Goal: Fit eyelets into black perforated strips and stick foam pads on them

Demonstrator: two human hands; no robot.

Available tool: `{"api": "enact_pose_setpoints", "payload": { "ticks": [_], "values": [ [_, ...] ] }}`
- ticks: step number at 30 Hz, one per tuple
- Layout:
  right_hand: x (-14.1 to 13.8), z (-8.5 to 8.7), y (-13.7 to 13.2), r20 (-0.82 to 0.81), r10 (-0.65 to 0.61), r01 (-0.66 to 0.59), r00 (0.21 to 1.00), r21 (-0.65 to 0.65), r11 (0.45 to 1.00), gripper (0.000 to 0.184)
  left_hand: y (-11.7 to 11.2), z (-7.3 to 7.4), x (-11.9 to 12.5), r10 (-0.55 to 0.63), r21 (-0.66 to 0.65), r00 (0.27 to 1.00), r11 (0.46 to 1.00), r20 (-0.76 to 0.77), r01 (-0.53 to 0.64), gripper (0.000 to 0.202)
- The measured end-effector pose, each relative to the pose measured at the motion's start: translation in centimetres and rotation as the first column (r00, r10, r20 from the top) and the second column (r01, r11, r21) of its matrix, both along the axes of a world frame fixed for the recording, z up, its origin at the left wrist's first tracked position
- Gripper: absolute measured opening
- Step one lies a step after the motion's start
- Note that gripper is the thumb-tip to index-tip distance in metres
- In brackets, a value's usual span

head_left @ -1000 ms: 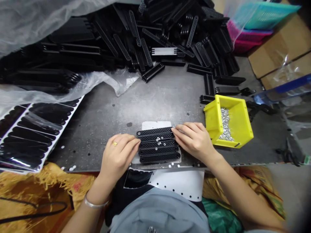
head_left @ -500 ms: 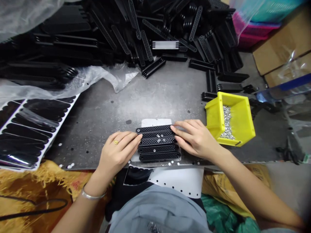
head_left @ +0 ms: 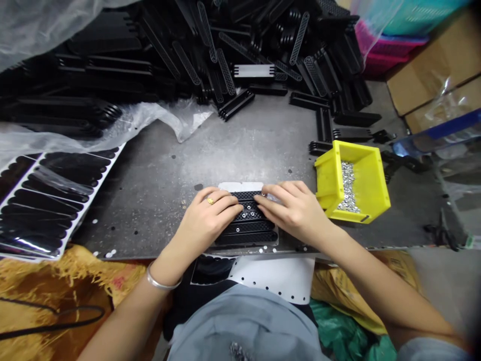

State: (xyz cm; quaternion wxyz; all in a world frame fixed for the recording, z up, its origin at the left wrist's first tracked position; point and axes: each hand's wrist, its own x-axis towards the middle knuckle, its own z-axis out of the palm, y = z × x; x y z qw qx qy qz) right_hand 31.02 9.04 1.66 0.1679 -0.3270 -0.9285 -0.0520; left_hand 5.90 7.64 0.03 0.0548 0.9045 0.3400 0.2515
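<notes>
Several black strips with a cross-hatched surface (head_left: 246, 236) lie side by side in front of me on a pale plate (head_left: 240, 186). A few small metal nuts (head_left: 248, 207) rest loose on the middle strips. My left hand (head_left: 210, 215) reaches over the strips' left half, its fingers pressed together and the tips down beside the nuts. From the right, my right hand (head_left: 295, 210) has its fingertips drawn together at the upper strips, close to a tiny shiny piece. Whatever sits under either hand's fingertips is hidden.
A yellow bin (head_left: 353, 183) of small metal parts stands to the right. Black plastic parts (head_left: 225, 70) are heaped along the back. Sheets of black stickers (head_left: 63, 195) lie at left beside clear plastic film (head_left: 150, 118). Cardboard boxes (head_left: 432, 65) stand at far right.
My left hand has moved right, from the strips' left ends to near their middle. My right hand has shifted slightly left over the upper strips. The nuts on the strips sit slightly differently.
</notes>
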Motion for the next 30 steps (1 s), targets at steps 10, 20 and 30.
{"api": "enact_pose_setpoints", "payload": {
  "ticks": [10, 20, 30],
  "values": [
    [2.1, -0.5, -1.5, -0.024, -0.078, 0.077, 0.997, -0.028, 0.997, 0.017, -1.9, 0.5, -4.3, 0.102, 0.028, 0.995, 0.994, -0.009, -0.101, 0.012],
    [1.0, 0.6, -3.1, 0.244, 0.036, -0.073, 0.969, 0.144, 0.987, 0.024, -2.3, 0.1, -3.7, 0.112, 0.092, 0.994, 0.990, -0.006, -0.111, 0.007],
    [-0.4, 0.0, -2.6, -0.097, -0.090, 0.073, 0.991, -0.169, 0.983, 0.018, -3.3, -0.4, -4.2, 0.087, 0.134, 0.996, 0.987, -0.007, -0.086, 0.019]
  ]
}}
